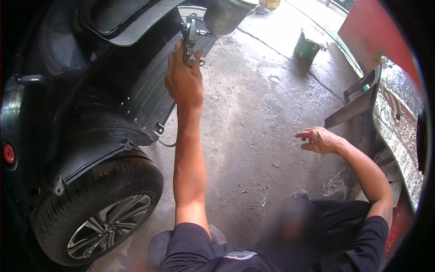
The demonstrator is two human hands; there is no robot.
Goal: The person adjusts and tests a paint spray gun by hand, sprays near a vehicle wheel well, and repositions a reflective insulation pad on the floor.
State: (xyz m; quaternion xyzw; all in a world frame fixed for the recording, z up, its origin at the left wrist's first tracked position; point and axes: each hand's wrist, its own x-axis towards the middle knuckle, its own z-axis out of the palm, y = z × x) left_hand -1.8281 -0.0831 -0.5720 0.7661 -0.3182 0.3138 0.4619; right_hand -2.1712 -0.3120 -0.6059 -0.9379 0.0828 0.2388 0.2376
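Observation:
My left arm stretches far forward, and my left hand [185,79] is closed around the metal body of a spray gun [191,36]. A silver cup [225,17] sits just right of the gun's body and seems to belong to it. Left of this hand is a dark car body [86,99], with a black lower panel [152,84] close to my wrist. My right hand [319,139] hovers at the right over the floor, its fingers loosely bent and apart, holding nothing.
The car's wheel [108,217] stands at the lower left. A green can [309,46] and a yellow container [270,3] are on the wet-looking concrete floor [253,99]. At the right, a shiny crinkled sheet [398,109] lies against a dark chair-like frame [351,106], below a red surface [385,31].

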